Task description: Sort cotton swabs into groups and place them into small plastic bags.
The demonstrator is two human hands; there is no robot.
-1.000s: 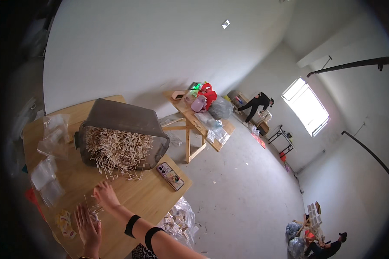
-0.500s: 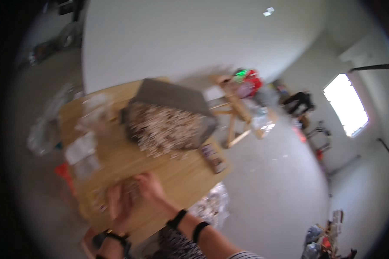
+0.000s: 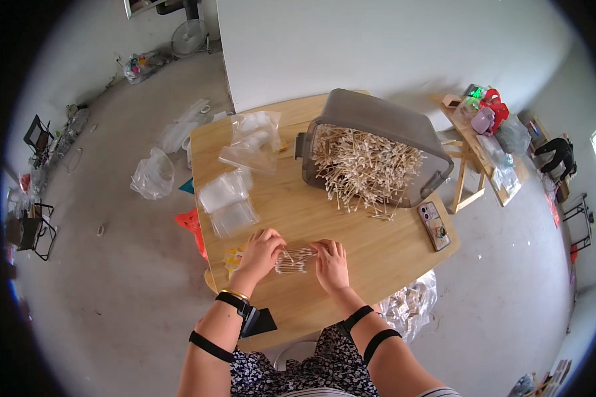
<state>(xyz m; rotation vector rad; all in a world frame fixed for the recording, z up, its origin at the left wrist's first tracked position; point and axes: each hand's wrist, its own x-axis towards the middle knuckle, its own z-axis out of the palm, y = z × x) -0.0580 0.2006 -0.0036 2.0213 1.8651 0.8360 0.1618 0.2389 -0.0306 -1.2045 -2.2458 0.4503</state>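
Observation:
Near the table's front edge, a small row of cotton swabs [image 3: 290, 266] lies on the wood between my hands. My left hand [image 3: 261, 253] is closed at the row's left end, with a tilted swab between its fingertips. From the other side, my right hand [image 3: 332, 263] pinches the right ends of the upper swabs with thumb and forefinger. Beyond them a grey plastic bin [image 3: 384, 109] rests on its side, its mouth toward me. A large heap of loose cotton swabs [image 3: 364, 165] fills it and spills onto the table.
Clear plastic bags [image 3: 228, 198] lie stacked on the table's left, with more bags [image 3: 255, 135] behind. Yellow printed pieces [image 3: 232, 259] sit beside my left wrist. A phone [image 3: 434, 225] lies at the right edge. Below that edge stands a bag of packets [image 3: 410, 306].
The whole view has swung and sharpened from a blurred, tilted one. My hands still work low over the table; the swab row between them now shows clearly.

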